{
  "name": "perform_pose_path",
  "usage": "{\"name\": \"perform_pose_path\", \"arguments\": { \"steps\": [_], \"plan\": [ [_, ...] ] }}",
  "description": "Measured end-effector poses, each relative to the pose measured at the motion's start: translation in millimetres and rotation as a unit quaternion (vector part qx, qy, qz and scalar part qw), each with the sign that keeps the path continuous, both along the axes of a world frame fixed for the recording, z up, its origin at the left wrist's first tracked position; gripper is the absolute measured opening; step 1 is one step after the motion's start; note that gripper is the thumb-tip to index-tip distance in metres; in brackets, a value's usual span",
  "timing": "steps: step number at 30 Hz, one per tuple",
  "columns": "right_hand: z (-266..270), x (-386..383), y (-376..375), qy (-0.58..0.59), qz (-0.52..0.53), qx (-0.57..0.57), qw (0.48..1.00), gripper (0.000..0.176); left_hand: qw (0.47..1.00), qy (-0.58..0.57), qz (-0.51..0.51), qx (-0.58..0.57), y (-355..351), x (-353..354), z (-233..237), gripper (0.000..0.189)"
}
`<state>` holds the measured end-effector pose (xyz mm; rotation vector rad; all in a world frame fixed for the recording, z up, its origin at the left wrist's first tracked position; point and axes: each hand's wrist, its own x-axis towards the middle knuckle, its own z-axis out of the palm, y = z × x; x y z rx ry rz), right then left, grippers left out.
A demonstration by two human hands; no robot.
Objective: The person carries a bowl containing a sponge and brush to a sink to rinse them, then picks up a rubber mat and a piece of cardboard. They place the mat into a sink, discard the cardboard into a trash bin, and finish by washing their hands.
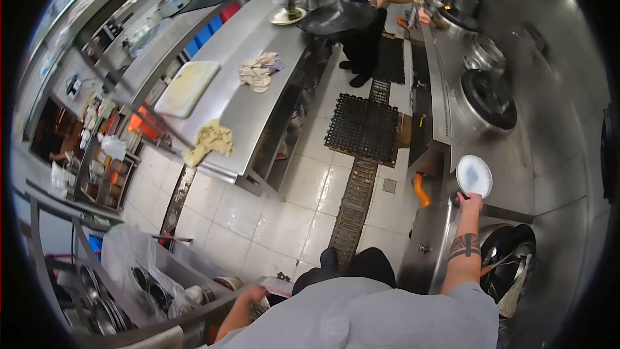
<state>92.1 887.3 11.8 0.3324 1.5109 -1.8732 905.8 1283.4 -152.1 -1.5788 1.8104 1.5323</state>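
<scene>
Grey shirt [355, 315] covers my torso, closest to the camera. At right, my right hand [470, 202] is closed at the near edge of a round white dish [474, 176], over the steel counter [513, 171]. Low on the left, my left hand [256, 294] is beside a pale flat item [276, 285]; whether it grips it, I cannot tell

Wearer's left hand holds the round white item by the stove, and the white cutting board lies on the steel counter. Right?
Wrong hand. The head view shows the right hand holding the round white item by the stove. The white cutting board does lie on the steel counter.
</scene>
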Motion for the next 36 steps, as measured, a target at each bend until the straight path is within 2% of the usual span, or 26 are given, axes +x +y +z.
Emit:
{"name": "perform_pose_path", "arguments": {
  "steps": [1, 3, 4, 6, 7, 8, 9, 11, 12, 13, 14, 15, 16, 17, 19, 21, 23, 24, 26, 27, 29, 30, 32, 33, 35, 36],
  "plan": [
    [-8.5, -6.9, -5.2, -0.004, -0.014, 0.005, 1.0, 0.044, 0.99, -0.085, 0.108, -0.017, -46.3, 19.2, 22.6, 0.034],
    [-21.6, -27.1, -17.0, -0.051, -0.042, -0.034, 0.997, 0.047, 0.961, -0.037, 0.272, -0.02, -117.7, 31.1, 61.6, 0.033],
    [-21.4, -30.0, -21.7, -0.014, -0.052, -0.032, 0.998, 0.048, 0.965, -0.041, 0.257, -0.017, -154.2, 29.3, 73.4, 0.033],
    [-35.5, -52.7, -28.2, -0.002, -0.06, -0.052, 0.997, 0.045, 0.891, -0.041, 0.452, -0.025, -201.0, 21.8, 95.1, 0.032],
    [-39.8, -64.4, -30.2, 0.014, -0.056, -0.086, 0.995, 0.042, 0.896, -0.048, 0.441, -0.019, -215.9, 19.7, 96.3, 0.032],
    [-29.0, -66.0, -39.8, 0.005, -0.075, -0.029, 0.997, 0.043, 0.885, -0.041, 0.463, -0.022, -236.6, 17.5, 88.1, 0.032],
    [-24.1, -76.8, -46.4, 0.001, -0.084, -0.033, 0.996, 0.043, 0.873, -0.032, 0.485, -0.029, -261.2, 13.6, 82.2, 0.032],
    [-27.3, -93.3, -43.7, 0.004, -0.06, -0.064, 0.996, 0.043, 0.871, -0.056, 0.488, 0.003, -295.4, -10.3, 78.1, 0.031],
    [-14.1, -105.5, -50.9, 0.003, -0.064, -0.035, 0.997, 0.043, 0.959, -0.057, 0.261, -0.095, -335.4, -17.0, 65.5, 0.03],
    [-13.6, -113.8, -54.6, -0.001, -0.064, -0.015, 0.998, 0.043, 0.984, -0.046, 0.02, -0.173, -340.8, -16.2, 54.3, 0.029],
    [-18.1, -129.1, -55.3, 0.015, -0.036, -0.025, 0.999, 0.044, 0.985, -0.079, 0.106, -0.11, -357.7, -33.9, 63.8, 0.028],
    [-23.5, -140.8, -48.3, 0.027, -0.006, -0.033, 0.999, 0.044, 0.983, -0.042, 0.125, -0.127, -373.0, -41.7, 60.6, 0.029],
    [-27.2, -151.7, -43.8, 0.024, -0.004, -0.005, 1.0, 0.044, 0.952, -0.03, 0.297, -0.062, -392.7, -59.6, 64.5, 0.028],
    [-28.0, -163.7, -45.2, 0.016, -0.008, 0.027, 0.999, 0.042, 0.928, -0.026, 0.37, -0.025, -414.8, -79.6, 78.1, 0.026],
    [-15.7, -176.0, -55.4, 0.01, -0.012, 0.061, 0.998, 0.039, 0.907, -0.015, 0.42, 0.017, -448.1, -105.0, 84.9, 0.026],
    [4.8, -178.7, -63.5, 0.192, -0.022, 0.289, 0.938, 0.031, 0.921, -0.013, 0.389, 0.023, -474.0, -112.6, 78.7, 0.026],
    [-5.6, -223.8, -50.3, 0.396, 0.094, 0.428, 0.807, 0.03, 0.936, -0.008, 0.352, 0.029, -504.0, -114.5, 68.9, 0.027],
    [4.6, -211.5, -63.5, 0.395, 0.093, 0.435, 0.804, 0.03, 0.944, -0.014, 0.328, 0.026, -516.5, -113.7, 61.5, 0.028],
    [51.9, -158.5, -110.5, 0.544, -0.083, 0.389, 0.739, 0.029, 0.962, -0.012, 0.272, 0.039, -540.9, -103.6, 43.3, 0.026],
    [77.9, -125.5, -136.7, 0.547, -0.084, 0.392, 0.735, 0.029, 0.962, -0.009, 0.269, 0.044, -548.9, -95.1, 30.3, 0.026],
    [120.1, -66.7, -190.7, 0.567, -0.065, 0.306, 0.762, 0.026, 0.973, -0.026, 0.227, 0.042, -579.8, -84.8, 6.3, 0.025],
    [124.7, -52.3, -204.5, 0.571, -0.069, 0.302, 0.761, 0.026, 0.966, -0.018, 0.252, 0.054, -596.4, -84.8, 6.6, 0.023],
    [129.2, -23.3, -233.4, 0.596, 0.066, 0.243, 0.763, 0.024, 0.964, -0.002, 0.262, 0.046, -629.6, -79.9, 2.1, 0.027],
    [131.6, -3.8, -246.2, 0.599, 0.06, 0.235, 0.763, 0.024, 0.961, 0.007, 0.273, 0.044, -645.6, -76.6, 0.6, 0.03],
    [140.2, 48.6, -271.1, 0.626, 0.192, 0.272, 0.705, 0.02, 0.956, 0.025, 0.292, 0.027, -674.0, -70.6, -0.9, 0.029],
    [138.3, 67.8, -278.7, 0.628, 0.226, 0.267, 0.695, 0.017, 0.964, 0.015, 0.265, -0.014, -686.2, -64.6, -11.0, 0.028]
  ]
}}
